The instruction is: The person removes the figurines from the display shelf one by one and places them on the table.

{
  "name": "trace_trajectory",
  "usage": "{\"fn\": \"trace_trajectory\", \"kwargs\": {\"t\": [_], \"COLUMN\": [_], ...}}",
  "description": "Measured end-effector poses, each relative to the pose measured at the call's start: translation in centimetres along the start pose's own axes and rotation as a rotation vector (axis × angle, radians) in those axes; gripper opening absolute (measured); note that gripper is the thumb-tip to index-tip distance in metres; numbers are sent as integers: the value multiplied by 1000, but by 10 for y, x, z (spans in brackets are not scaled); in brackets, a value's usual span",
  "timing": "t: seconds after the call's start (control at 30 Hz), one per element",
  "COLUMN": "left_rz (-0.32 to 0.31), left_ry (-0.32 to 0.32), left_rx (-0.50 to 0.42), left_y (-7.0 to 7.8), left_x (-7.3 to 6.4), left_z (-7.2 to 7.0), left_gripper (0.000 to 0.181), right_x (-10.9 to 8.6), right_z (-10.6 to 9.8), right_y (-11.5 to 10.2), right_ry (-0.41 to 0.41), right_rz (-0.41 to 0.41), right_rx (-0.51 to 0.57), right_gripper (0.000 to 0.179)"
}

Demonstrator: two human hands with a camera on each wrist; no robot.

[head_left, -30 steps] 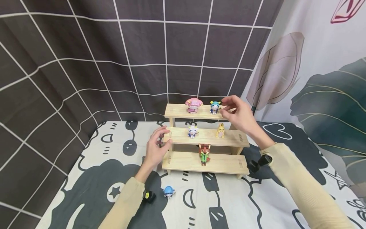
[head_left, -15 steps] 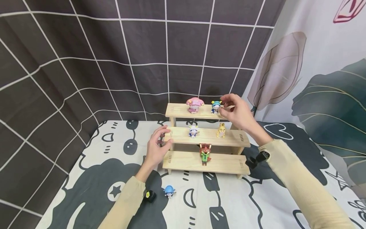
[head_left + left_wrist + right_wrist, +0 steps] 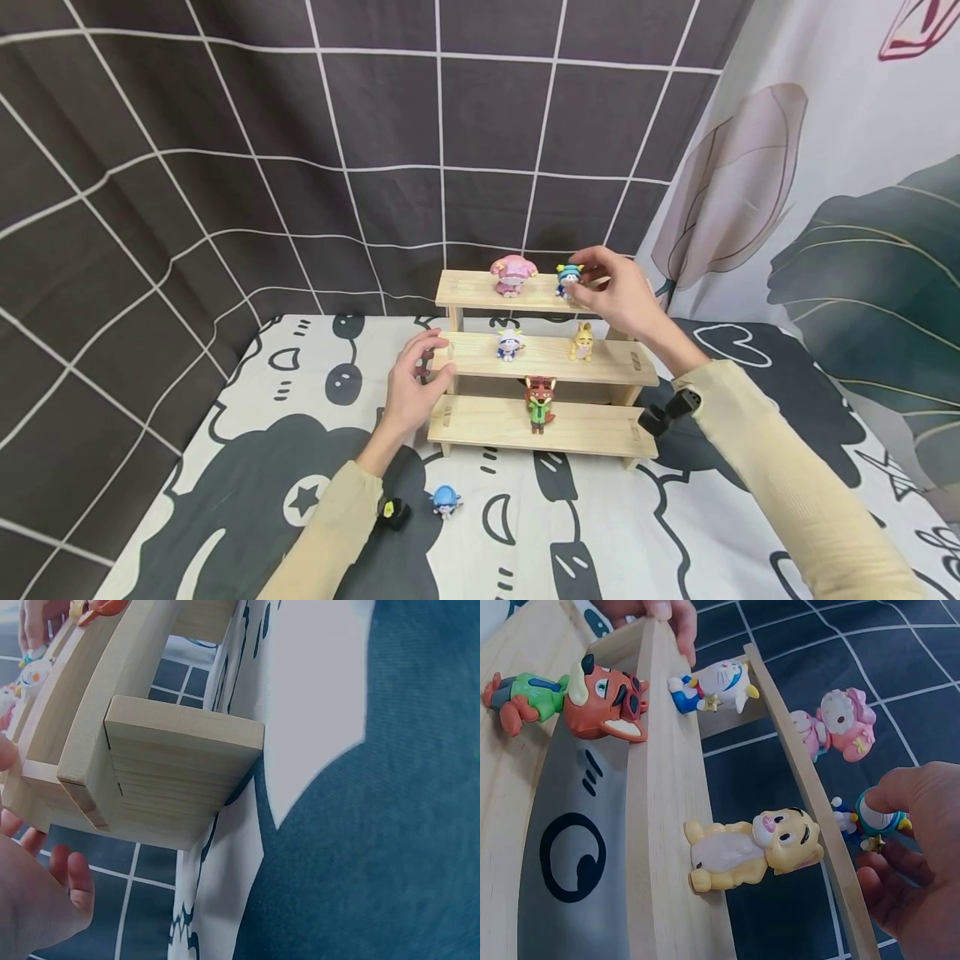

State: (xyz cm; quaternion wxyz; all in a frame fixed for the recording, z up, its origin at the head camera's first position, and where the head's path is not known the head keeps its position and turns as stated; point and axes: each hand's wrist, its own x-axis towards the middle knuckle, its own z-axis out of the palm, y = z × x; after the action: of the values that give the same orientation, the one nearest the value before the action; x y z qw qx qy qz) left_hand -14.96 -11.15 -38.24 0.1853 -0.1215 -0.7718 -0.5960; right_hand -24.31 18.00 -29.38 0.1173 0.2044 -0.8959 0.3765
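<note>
Blue figure [image 3: 567, 275] upright on the top tier [image 3: 467, 288], just left of my right hand [image 3: 624, 296].
My left hand [image 3: 411, 385] grips the shelf's [image 3: 480, 423] left edge at the middle tier [image 3: 468, 357], well apart from the figure. Farther back, right thumb and fingers pinch the figure towards the top tier's right end; long axis vertical, right hand nearer.

Blue-and-teal figurine [image 3: 567, 282], pink figurine [image 3: 513, 276], dark cloth [image 3: 382, 108] with white grid
</note>
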Motion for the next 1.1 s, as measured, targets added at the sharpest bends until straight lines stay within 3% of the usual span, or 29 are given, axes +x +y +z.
{"fn": "trace_trajectory", "kwargs": {"t": [0.67,1.1], "left_rz": [-6,-11], "left_ry": [-1,-5], "left_rx": [-3,4], "left_y": [0,-1], "left_x": [0,0], "left_z": [0,0], "left_gripper": [33,33], "right_x": [-1,-6], "right_z": [0,-3], "right_y": [-3,-5], "right_ry": [-11,10], "right_rz": [36,6], "right_rx": [5,10], "right_gripper": [33,30]}}
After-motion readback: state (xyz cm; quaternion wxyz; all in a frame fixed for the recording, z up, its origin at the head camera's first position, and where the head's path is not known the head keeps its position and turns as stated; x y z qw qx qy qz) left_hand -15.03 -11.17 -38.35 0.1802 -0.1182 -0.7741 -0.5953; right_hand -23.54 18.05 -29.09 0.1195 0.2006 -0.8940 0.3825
